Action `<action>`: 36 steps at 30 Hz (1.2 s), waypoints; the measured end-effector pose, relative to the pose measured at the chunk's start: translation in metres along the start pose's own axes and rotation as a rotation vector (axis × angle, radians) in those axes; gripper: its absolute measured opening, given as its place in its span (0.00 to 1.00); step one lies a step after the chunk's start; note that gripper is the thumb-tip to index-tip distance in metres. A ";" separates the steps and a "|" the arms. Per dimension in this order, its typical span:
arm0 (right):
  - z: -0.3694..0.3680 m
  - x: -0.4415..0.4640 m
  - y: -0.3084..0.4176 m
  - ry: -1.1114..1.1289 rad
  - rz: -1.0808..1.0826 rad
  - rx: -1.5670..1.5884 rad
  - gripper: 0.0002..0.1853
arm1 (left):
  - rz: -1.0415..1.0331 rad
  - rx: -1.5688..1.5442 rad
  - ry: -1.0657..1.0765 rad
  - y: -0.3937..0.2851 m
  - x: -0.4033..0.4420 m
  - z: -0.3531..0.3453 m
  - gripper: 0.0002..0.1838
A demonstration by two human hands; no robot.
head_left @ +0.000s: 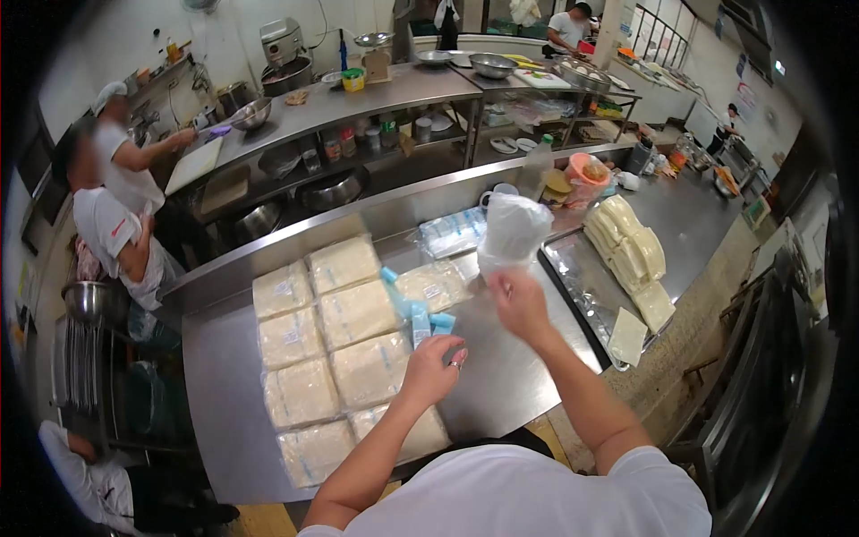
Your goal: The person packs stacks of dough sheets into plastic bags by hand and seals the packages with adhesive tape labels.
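Observation:
My right hand (521, 309) is closed at the lower end of a bunched white plastic bag (516, 228), slightly blurred. My left hand (431, 369) is curled, with a ring on one finger. A small dark grey thing (454, 355) shows at its fingers, too little of it to name. Just beyond lie pale blue strips (419, 320), perhaps wrappers or tape. Left of them, flat clear-wrapped packs of cream-coloured sheets (359, 313) are laid in two columns. Another wrapped pack (433, 285) lies behind the blue strips.
At right, a dark tray (573, 286) holds plastic film, beside stacked pale sheets (631, 251). Blue-and-white packets (452, 233), a plastic bottle (537, 166) and a pink-orange tub (587, 175) stand along the back. Two people (112, 215) are at the left counter; others are farther off.

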State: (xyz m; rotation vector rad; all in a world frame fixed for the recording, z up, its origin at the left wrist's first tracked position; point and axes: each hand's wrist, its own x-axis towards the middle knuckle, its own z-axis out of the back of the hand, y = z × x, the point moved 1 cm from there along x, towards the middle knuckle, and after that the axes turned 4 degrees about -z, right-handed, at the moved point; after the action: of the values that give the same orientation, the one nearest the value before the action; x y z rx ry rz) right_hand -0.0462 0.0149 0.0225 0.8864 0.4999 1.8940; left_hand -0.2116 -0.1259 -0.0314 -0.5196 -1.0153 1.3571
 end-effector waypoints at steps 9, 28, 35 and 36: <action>0.059 0.160 -0.070 0.048 0.113 -0.283 0.14 | 0.239 -0.137 0.039 -0.055 0.034 -0.070 0.13; 0.115 0.198 -0.081 -0.211 0.381 0.282 0.06 | 0.414 -0.194 -0.097 -0.108 0.070 -0.196 0.11; 0.220 0.147 -0.071 -0.086 -0.134 1.119 0.13 | 0.385 -0.567 -0.121 -0.081 0.076 -0.179 0.17; 0.224 0.129 -0.075 -0.065 -0.225 1.212 0.14 | 0.368 -0.696 -0.123 -0.077 0.077 -0.176 0.18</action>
State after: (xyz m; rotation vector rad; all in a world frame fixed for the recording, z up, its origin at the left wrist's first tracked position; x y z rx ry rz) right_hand 0.1307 0.1581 0.1665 1.5316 1.7002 1.2249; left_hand -0.0307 -0.0257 -0.0351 -1.1973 -1.5555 1.3403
